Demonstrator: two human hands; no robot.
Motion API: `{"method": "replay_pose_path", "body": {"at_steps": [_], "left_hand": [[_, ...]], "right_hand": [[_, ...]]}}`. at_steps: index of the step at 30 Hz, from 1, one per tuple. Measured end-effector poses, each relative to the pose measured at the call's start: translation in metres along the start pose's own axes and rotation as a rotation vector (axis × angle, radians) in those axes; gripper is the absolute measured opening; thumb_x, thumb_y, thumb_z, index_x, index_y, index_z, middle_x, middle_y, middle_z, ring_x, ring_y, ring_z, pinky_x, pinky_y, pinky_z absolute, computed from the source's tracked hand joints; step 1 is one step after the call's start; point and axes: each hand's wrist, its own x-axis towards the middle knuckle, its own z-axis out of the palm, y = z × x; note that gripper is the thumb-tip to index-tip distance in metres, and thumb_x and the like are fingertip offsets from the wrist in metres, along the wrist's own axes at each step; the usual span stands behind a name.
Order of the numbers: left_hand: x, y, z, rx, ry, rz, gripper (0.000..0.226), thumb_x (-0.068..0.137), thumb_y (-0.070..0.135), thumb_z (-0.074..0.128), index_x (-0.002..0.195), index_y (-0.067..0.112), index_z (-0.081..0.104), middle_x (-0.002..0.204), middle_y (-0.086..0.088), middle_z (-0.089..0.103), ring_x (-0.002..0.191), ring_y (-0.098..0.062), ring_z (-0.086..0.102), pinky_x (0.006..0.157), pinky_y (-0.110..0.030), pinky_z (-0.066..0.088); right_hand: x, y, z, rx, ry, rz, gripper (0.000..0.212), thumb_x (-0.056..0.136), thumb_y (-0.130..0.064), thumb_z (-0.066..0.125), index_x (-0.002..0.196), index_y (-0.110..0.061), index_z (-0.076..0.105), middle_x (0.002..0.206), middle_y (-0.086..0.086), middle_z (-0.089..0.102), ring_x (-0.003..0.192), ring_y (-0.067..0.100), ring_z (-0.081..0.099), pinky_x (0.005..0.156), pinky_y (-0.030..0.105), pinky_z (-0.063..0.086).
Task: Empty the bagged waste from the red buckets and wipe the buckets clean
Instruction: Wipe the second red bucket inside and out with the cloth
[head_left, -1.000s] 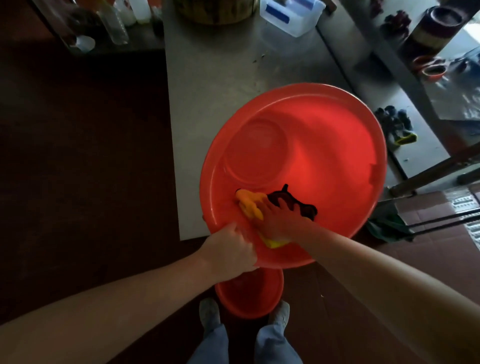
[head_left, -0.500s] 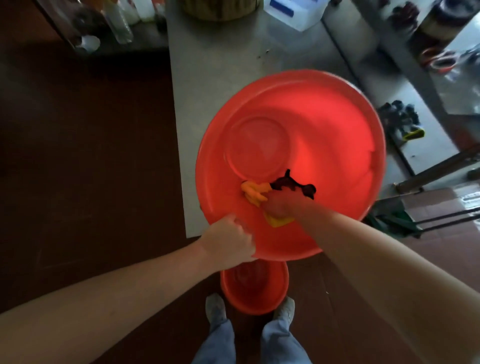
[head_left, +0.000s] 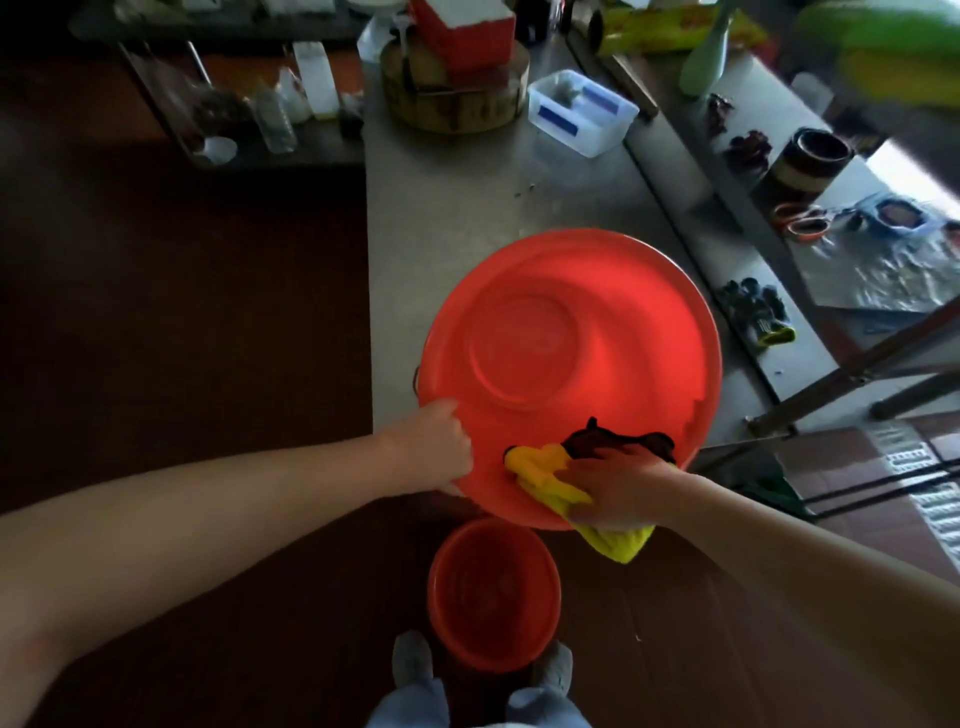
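— Which step was it?
— Wiping. The left grip (head_left: 436, 447) was clamped on the near rim of the bucket (head_left: 597, 322), which was tipped at the edge of the worktop (head_left: 441, 208) with its mouth towards the person. The right grip (head_left: 618, 486), just beside the left, was closed on a cloth (head_left: 545, 470) and pressed it to the inner wall. No bag showed inside.
— And next?
— I'd judge a sweep round the wall and base beyond the right grip, with the left steadying. A second bucket (head_left: 493, 592) stood on the floor below both grips. I couldn't tell if it was clean.
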Motion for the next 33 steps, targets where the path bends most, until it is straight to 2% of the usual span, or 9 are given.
{"method": "replay_pose_path", "body": {"at_steps": [2,6,10,13,18,21,27,30,33], "left_hand": [[-0.004,-0.018,-0.003,0.044,-0.011,-0.019,0.025,0.094,0.011,0.049,0.091,0.019,0.072,0.089,0.001,0.074,0.078,-0.019,0.066,0.091,-0.037,0.042],[-0.008,-0.061,-0.019,0.104,-0.134,-0.015,0.037,0.098,0.049,0.050,0.103,0.019,0.072,0.102,0.001,0.071,0.095,-0.022,0.064,0.106,-0.039,0.032],[-0.009,-0.072,-0.032,0.130,-0.228,-0.046,0.047,0.093,0.062,0.053,0.112,0.023,0.071,0.113,0.001,0.070,0.109,-0.023,0.060,0.118,-0.048,0.022],[-0.008,-0.050,-0.029,0.076,-0.274,-0.107,0.048,0.091,0.059,0.059,0.119,0.021,0.068,0.119,-0.003,0.068,0.119,-0.029,0.056,0.119,-0.058,0.018],[0.017,0.024,-0.011,-0.289,-0.069,-0.189,0.072,0.093,0.070,0.044,0.136,0.013,0.052,0.125,-0.014,0.063,0.117,-0.034,0.057,0.110,-0.051,0.032],[0.045,0.049,-0.008,-0.437,0.038,-0.309,0.072,0.094,0.071,0.040,0.125,0.008,0.055,0.119,-0.016,0.065,0.109,-0.034,0.059,0.097,-0.043,0.038],[0.058,0.041,-0.003,-0.152,0.177,-0.280,0.061,0.080,0.082,0.048,0.077,0.026,0.071,0.071,0.008,0.071,0.063,-0.011,0.067,0.066,-0.024,0.050],[0.056,0.035,0.005,-0.108,0.304,-0.220,0.060,0.078,0.081,0.056,0.070,0.023,0.072,0.065,0.005,0.068,0.056,-0.013,0.063,0.058,-0.022,0.049],[0.057,0.035,0.012,-0.059,0.349,-0.126,0.063,0.081,0.081,0.051,0.074,0.022,0.071,0.064,0.004,0.067,0.056,-0.015,0.062,0.059,-0.023,0.048]], "right_hand": [[-0.010,0.004,0.001,-0.096,0.025,-0.028,0.082,0.082,-0.075,0.040,0.155,-0.048,0.014,0.165,-0.014,0.020,0.151,0.026,0.019,0.117,0.052,0.018],[-0.020,0.007,0.005,-0.281,0.161,-0.034,0.088,0.081,-0.046,0.064,0.153,-0.044,0.014,0.160,-0.005,0.029,0.140,0.032,0.034,0.112,0.053,0.023],[-0.016,0.002,0.004,-0.348,0.278,-0.018,0.075,0.082,-0.033,0.070,0.145,-0.031,0.028,0.141,0.003,0.050,0.120,0.036,0.051,0.102,0.050,0.034],[-0.013,0.000,0.004,-0.341,0.326,-0.031,0.066,0.083,-0.027,0.067,0.141,-0.029,0.034,0.133,0.003,0.055,0.114,0.037,0.054,0.101,0.051,0.034],[-0.011,-0.006,0.004,-0.273,0.344,-0.030,0.070,0.080,-0.035,0.071,0.139,-0.031,0.034,0.133,0.000,0.057,0.114,0.035,0.055,0.100,0.050,0.034],[-0.008,-0.008,0.001,-0.195,0.350,-0.019,0.076,0.080,-0.043,0.071,0.143,-0.033,0.031,0.139,-0.003,0.053,0.119,0.033,0.054,0.100,0.050,0.035],[-0.007,0.011,-0.006,0.006,0.271,-0.019,0.083,0.078,-0.070,0.057,0.151,-0.044,0.027,0.153,-0.011,0.041,0.136,0.025,0.044,0.108,0.047,0.033],[0.001,0.023,-0.017,0.101,0.185,0.022,0.089,0.070,-0.089,0.031,0.146,-0.045,0.036,0.154,-0.010,0.041,0.141,0.021,0.040,0.105,0.048,0.037],[0.023,0.030,-0.015,0.123,0.149,0.130,0.099,0.066,-0.092,0.008,0.144,-0.042,0.044,0.153,-0.006,0.042,0.141,0.026,0.039,0.106,0.053,0.035]]}}
